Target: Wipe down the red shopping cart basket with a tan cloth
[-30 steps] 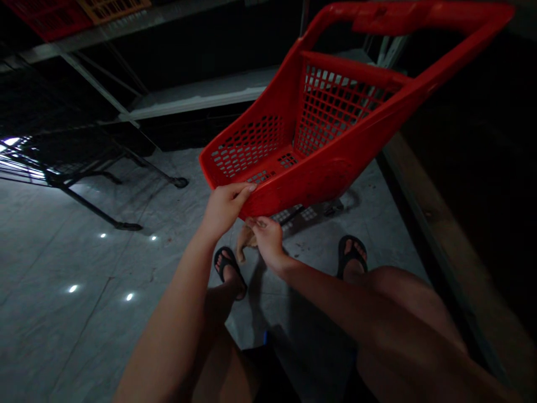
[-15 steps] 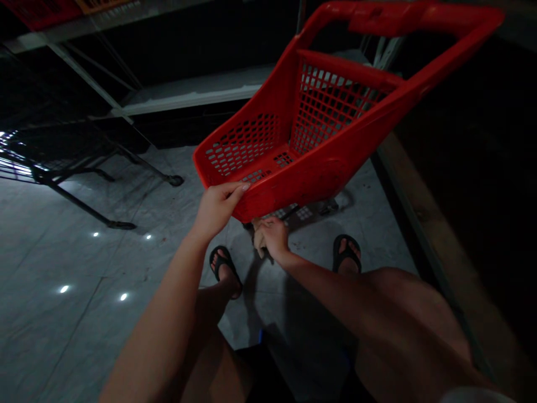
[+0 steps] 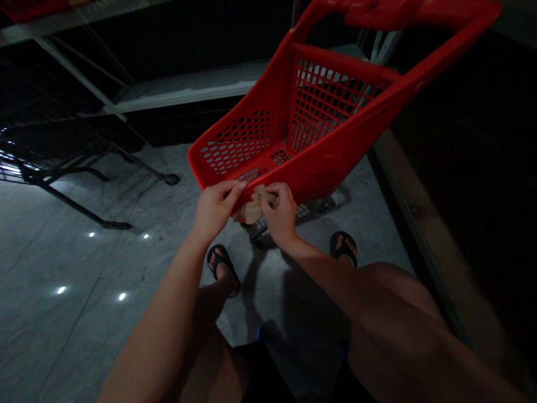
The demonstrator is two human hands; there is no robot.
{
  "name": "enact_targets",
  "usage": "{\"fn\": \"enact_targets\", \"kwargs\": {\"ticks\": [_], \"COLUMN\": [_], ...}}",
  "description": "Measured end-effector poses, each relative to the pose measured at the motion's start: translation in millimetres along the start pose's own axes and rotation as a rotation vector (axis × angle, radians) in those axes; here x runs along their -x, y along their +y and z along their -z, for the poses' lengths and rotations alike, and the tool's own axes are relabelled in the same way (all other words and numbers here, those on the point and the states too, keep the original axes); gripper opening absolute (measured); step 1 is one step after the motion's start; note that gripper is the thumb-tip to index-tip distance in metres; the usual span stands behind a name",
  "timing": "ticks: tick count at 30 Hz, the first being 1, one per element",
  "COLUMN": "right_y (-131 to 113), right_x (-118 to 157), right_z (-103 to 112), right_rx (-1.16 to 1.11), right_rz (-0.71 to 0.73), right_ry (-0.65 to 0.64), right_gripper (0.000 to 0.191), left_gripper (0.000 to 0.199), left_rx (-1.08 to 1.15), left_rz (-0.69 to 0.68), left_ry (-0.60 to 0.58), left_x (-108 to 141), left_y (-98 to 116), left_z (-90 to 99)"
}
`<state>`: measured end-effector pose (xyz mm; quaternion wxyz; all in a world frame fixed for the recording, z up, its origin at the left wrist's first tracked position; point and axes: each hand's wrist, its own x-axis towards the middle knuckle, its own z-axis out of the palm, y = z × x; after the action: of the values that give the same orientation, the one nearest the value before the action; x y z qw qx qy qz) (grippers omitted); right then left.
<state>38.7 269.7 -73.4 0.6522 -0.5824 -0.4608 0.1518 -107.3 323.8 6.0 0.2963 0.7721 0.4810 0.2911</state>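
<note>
A red plastic shopping cart [image 3: 310, 173] stands tilted across the view in front of me, its lattice basket showing nothing inside. My left hand [image 3: 215, 210] grips the rim at the near front corner, thumb on top. Pinched in my right hand [image 3: 280, 212] is a crumpled beige cloth [image 3: 253, 211], pressed against the outer side of the basket just below the rim. Part of the cloth hangs down beside my left fingertips.
A dark metal cart frame [image 3: 79, 196] with casters stands on the left. Behind the red cart runs a metal rack [image 3: 184, 98] with a low shelf. My sandalled feet are on the grey tiled floor [image 3: 54, 313]. A ledge [image 3: 419, 212] borders the right side.
My right hand has risen with the beige cloth from beneath the basket's lower edge to its outer side near the rim. My left hand keeps its hold on the corner.
</note>
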Motion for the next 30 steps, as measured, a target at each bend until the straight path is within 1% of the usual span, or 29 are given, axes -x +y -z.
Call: {"fn": "enact_targets", "kwargs": {"ticks": [1, 3, 4, 5, 6, 7, 9, 10, 12, 15, 17, 18, 20, 22, 24, 26, 28, 30], "right_y": [11.2, 33.1, 42.5, 50.0, 55.1, 57.3, 52.4, 45.8, 27.4, 0.0, -9.6, -10.8, -6.4, 4.2, 16.4, 25.7, 28.9, 26.0], "right_x": [6.4, 16.9, 20.0, 21.4, 20.8, 18.4, 7.2, -1.3, -23.0, -56.3, -68.0, -68.3, -57.9, -36.8, -13.2, 5.0, 12.4, 6.2], "right_z": [-3.0, -6.3, -6.6, -6.1, -5.0, -3.5, 1.0, 4.5, 14.4, 32.6, 39.7, 40.0, 33.6, 20.4, 5.4, -7.5, -15.4, -15.3], "right_rx": [0.003, 0.009, 0.025, 0.052, 0.088, 0.124, 0.157, 0.142, 0.088, 0.076, 0.102, 0.107, 0.104, 0.104, 0.104, 0.090, 0.055, -0.008], "right_rz": [0.001, -0.052, -0.101, -0.162, -0.225, -0.283, -0.334, -0.315, -0.208, -0.024, 0.040, 0.050, 0.039, -0.008, -0.083, -0.178, -0.275, -0.379], "right_ry": [-0.060, -0.193, -0.235, -0.240, -0.200, -0.128, 0.029, 0.081, 0.138, 0.242, 0.324, 0.341, 0.307, 0.225, 0.149, 0.092, 0.062, 0.083], "right_gripper": [0.010, 0.014, 0.016, 0.017, 0.017, 0.017, 0.013, 0.009, 0.005, 0.007, 0.011, 0.014, 0.021, 0.028, 0.029, 0.026, 0.023, 0.019], "left_gripper": [0.028, 0.027, 0.026, 0.025, 0.024, 0.023, 0.024, 0.025, 0.035, 0.053, 0.055, 0.052, 0.045, 0.041, 0.040, 0.037, 0.035, 0.034], "left_rx": [0.006, -0.001, -0.015, -0.031, -0.044, -0.053, -0.063, -0.074, -0.138, -0.337, -0.434, -0.450, -0.450, -0.453, -0.461, -0.441, -0.416, -0.402], "left_rz": [0.002, 0.010, 0.011, 0.009, 0.007, 0.005, 0.002, 0.002, 0.011, 0.063, 0.080, 0.064, 0.007, -0.015, 0.013, 0.035, 0.030, 0.007], "left_ry": [0.022, 0.069, 0.087, 0.097, 0.097, 0.093, 0.077, 0.074, 0.089, 0.162, 0.195, 0.185, 0.133, 0.095, 0.098, 0.104, 0.107, 0.111], "left_x": [-0.6, -2.8, -4.2, -5.6, -6.8, -7.6, -8.4, -8.5, -8.9, -11.6, -14.4, -15.7, -17.6, -18.4, -18.4, -18.2, -18.2, -18.5], "left_y": [-2.1, -6.5, -8.5, -10.1, -11.3, -12.0, -11.1, -9.4, -3.3, 11.6, 23.3, 28.8, 37.6, 42.0, 41.6, 37.7, 32.3, 27.0], "left_z": [-0.6, -1.0, -0.8, -0.3, 0.6, 1.6, 3.5, 4.2, 3.8, -2.8, -11.3, -16.3, -26.1, -33.5, -36.7, -35.9, -32.8, -29.0]}}
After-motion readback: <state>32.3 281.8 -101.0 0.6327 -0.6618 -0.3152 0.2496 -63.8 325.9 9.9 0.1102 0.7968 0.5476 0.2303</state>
